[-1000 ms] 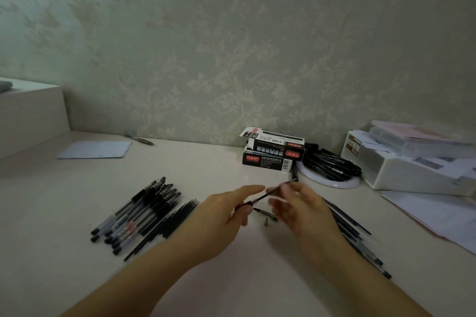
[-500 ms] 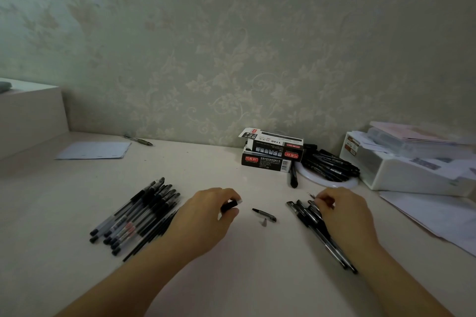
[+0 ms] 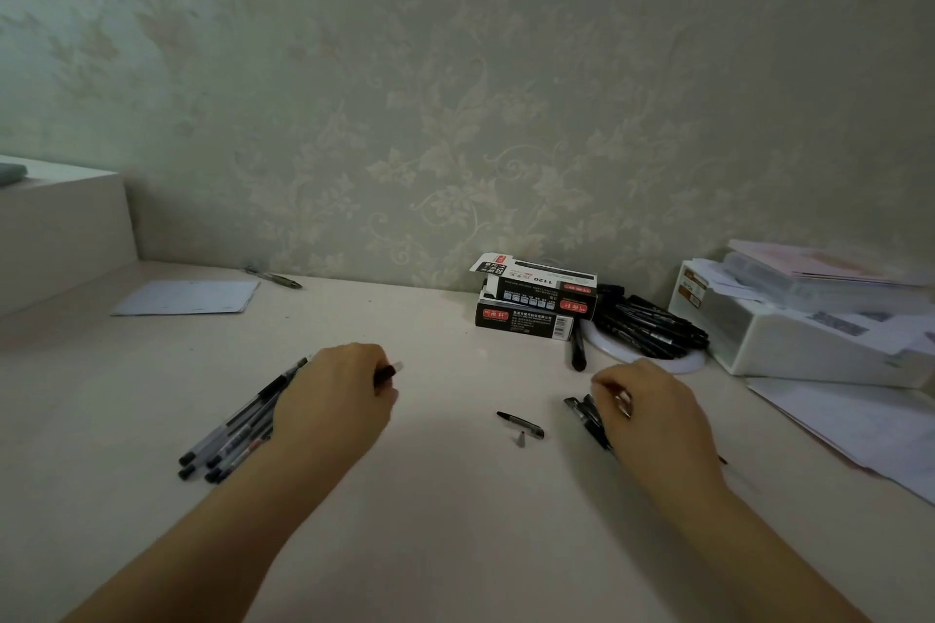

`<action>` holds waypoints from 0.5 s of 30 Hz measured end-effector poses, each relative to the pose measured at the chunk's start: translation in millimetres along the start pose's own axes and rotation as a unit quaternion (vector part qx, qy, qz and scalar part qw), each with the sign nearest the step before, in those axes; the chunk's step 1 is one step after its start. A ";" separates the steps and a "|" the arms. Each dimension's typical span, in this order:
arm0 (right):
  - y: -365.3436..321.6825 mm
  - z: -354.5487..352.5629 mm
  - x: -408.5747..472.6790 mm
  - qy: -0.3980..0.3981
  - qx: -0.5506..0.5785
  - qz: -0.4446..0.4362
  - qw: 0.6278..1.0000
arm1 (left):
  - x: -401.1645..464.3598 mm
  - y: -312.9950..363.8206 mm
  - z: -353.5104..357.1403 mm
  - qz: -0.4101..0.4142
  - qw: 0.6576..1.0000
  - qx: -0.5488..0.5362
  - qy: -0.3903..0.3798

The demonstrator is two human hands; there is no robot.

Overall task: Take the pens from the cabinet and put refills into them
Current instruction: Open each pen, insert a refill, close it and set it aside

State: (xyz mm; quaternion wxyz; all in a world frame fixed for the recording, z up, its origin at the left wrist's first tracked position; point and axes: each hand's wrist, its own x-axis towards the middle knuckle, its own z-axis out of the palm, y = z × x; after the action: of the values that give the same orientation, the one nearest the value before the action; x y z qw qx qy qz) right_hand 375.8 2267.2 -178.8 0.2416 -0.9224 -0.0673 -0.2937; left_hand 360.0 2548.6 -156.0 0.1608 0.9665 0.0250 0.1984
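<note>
Pens, slim and black-capped, lie under the left hand, fingers gripping one; right hand fingers pinch another.

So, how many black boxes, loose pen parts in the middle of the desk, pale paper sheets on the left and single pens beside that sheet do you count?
Black boxes: 2
Loose pen parts: 2
Pale paper sheet: 1
Single pen beside that sheet: 1
Total: 6
</note>
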 end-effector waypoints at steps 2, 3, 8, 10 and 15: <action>-10.5 5.0 -3.4 -0.014 0.017 -0.028 0.999 | 0.2 -1.2 -4.0 -0.013 0.999 0.021 -0.040; -15.1 7.2 -5.4 -0.018 0.024 -0.042 0.999 | -0.4 -1.2 -5.2 -0.018 0.998 0.028 -0.059; -27.4 13.9 -12.0 -0.033 0.051 -0.088 0.994 | -1.2 -4.1 -11.7 -0.045 0.986 0.093 -0.132; -27.1 15.4 -12.4 -0.037 0.054 -0.087 0.994 | -0.9 -7.1 -14.6 -0.052 0.980 0.123 -0.145; -27.0 16.1 -13.3 -0.042 0.057 -0.081 0.994 | -1.0 -9.6 -6.6 -0.045 0.979 0.117 -0.162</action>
State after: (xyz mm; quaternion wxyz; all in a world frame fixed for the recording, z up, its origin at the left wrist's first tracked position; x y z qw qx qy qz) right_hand 365.9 2298.8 -187.0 0.2661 -0.9102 -0.1688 -0.2688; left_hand 356.6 2559.6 -153.7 0.0571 0.9959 0.0654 0.0271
